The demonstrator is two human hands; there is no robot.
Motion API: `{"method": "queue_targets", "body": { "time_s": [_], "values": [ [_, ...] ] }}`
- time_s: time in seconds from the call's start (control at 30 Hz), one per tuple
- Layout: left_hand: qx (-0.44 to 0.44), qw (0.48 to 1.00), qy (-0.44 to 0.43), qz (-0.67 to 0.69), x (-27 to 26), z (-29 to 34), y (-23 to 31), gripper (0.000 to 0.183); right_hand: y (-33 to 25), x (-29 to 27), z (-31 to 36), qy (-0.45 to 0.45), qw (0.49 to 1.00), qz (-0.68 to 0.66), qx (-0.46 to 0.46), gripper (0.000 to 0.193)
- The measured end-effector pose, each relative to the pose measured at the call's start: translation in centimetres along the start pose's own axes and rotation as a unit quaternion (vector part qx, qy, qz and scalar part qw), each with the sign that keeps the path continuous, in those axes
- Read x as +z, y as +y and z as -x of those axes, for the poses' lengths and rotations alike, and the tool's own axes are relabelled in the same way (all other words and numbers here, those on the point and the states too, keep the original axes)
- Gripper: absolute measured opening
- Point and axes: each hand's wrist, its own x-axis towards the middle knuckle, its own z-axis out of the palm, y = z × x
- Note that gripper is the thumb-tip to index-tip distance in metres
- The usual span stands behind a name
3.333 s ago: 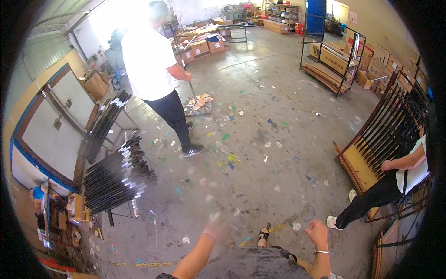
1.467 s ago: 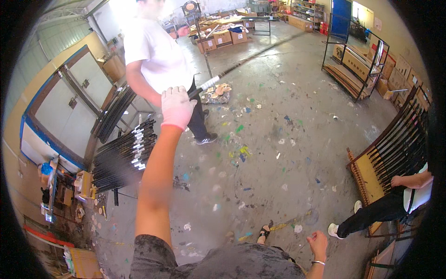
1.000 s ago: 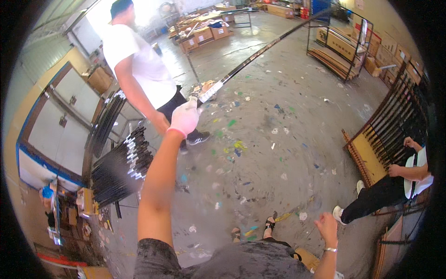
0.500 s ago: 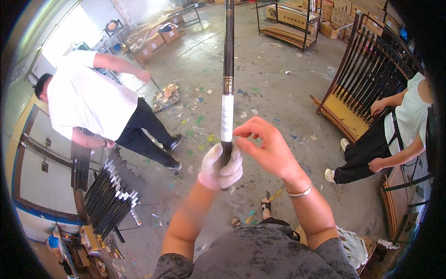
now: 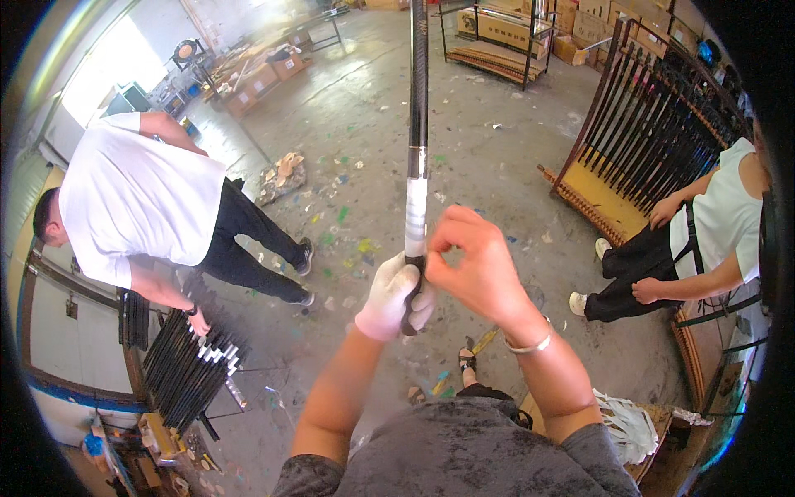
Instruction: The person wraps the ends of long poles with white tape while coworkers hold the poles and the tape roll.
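A long black pole, by its look a fishing rod point(image 5: 419, 99), rises upright in front of me, with glossy carbon patterning higher up. My left hand point(image 5: 383, 300), in a white glove, is wrapped round its dark lower end. Just above the glove, a white band point(image 5: 416, 207) encircles the rod. My bare right hand point(image 5: 479, 267), with a bangle at the wrist, is at the right side of the band's lower edge. Its thumb and fingertips are pinched together against the rod; whatever they may grip is too small to make out.
A co-worker in a white shirt point(image 5: 141, 195) bends over stacked black rods point(image 5: 186, 364) at left. Another person point(image 5: 720, 215) is at right, beside a rack of black rods point(image 5: 646, 132). Further back are a metal shelf point(image 5: 497, 62), cartons and scraps point(image 5: 286, 170) on the floor.
My view has shifted slightly, so the rod appears further right. My right hand has drawn its fingers in tighter. The left co-worker has bent lower, reaching into the stacked rods.
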Motion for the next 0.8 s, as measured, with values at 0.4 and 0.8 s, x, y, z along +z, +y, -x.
{"method": "queue_targets", "body": {
  "time_s": [0.4,0.8],
  "values": [
    [-0.026,0.986,0.096,-0.132,3.9,-0.5,1.2,0.019,0.5,-2.4,2.0,0.001,0.995,-0.069,0.068,0.044],
    [-0.107,0.992,-0.055,-0.026,0.4,1.1,0.4,0.027,12.6,-30.3,10.9,0.355,0.878,0.303,0.104,0.011]
  ]
}}
